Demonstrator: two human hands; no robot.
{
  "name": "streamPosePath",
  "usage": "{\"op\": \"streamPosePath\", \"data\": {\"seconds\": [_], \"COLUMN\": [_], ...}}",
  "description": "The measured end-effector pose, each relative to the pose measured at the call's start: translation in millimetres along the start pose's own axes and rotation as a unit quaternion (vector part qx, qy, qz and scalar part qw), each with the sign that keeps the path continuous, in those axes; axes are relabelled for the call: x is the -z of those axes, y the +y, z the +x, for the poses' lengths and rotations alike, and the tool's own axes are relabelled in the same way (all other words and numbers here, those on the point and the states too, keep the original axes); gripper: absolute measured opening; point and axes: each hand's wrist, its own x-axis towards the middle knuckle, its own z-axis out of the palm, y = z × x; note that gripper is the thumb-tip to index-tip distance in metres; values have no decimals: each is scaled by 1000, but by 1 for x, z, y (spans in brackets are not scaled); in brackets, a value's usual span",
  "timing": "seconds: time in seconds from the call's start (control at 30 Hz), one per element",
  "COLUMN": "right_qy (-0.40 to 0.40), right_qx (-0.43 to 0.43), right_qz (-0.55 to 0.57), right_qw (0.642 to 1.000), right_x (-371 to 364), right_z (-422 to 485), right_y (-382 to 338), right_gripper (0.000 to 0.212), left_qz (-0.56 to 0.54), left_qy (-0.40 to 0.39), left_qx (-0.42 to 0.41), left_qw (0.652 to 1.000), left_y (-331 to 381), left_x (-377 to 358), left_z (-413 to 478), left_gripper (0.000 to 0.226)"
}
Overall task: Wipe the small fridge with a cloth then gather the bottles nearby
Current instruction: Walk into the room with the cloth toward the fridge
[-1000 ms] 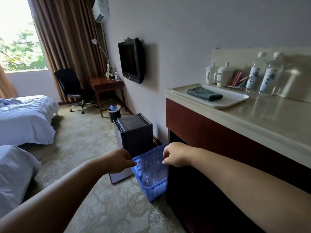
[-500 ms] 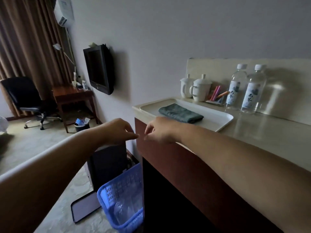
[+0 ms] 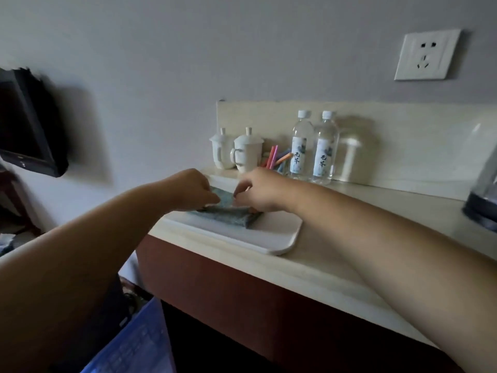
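Observation:
A folded dark green cloth lies on a white tray on the counter. My left hand and my right hand are both on the cloth's far edge. Their fingers pinch its top layer, which is raised a little between them. Two clear water bottles with white caps stand upright against the backsplash behind my right hand. A blue plastic basket sits on the floor at the bottom, left of the cabinet. The small fridge is hidden behind my left arm.
Two white lidded cups and coloured sachets stand behind the tray. A dark kettle is at the right edge. A wall television hangs at the left, a socket above the counter.
Both hands left the blue basket on the floor, rose past the counter's edge and now grip the cloth on the tray. The view swung up and right.

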Motion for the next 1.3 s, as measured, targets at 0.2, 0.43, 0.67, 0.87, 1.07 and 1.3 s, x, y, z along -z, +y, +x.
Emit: {"op": "streamPosePath", "data": {"seconds": [0.2,0.43,0.67,0.87,1.07,1.3], "right_qy": [2,-69,29,62,10,120], "right_qx": [-178,-346,-320,-317,-340,-227], "right_qz": [-100,17,156,220,304,371], "right_qw": [979,935,934,921,890,892], "right_x": [6,-13,-24,-20,-32,-24], "right_z": [15,30,34,40,36,33], "right_y": [10,5,0,-6,-16,-28], "right_gripper": [34,41,12,8,11,22], "left_qz": [31,20,-64,-186,-228,-338], "left_qy": [-8,-74,-56,-13,23,150], "left_qx": [53,60,79,84,118,132], "left_qw": [998,995,993,979,966,920], "left_y": [-24,-32,-40,-49,-59,-53], "left_x": [3,-2,0,11,8,19], "left_z": [36,52,45,35,12,-18], "left_gripper": [31,29,32,31,30,20]}}
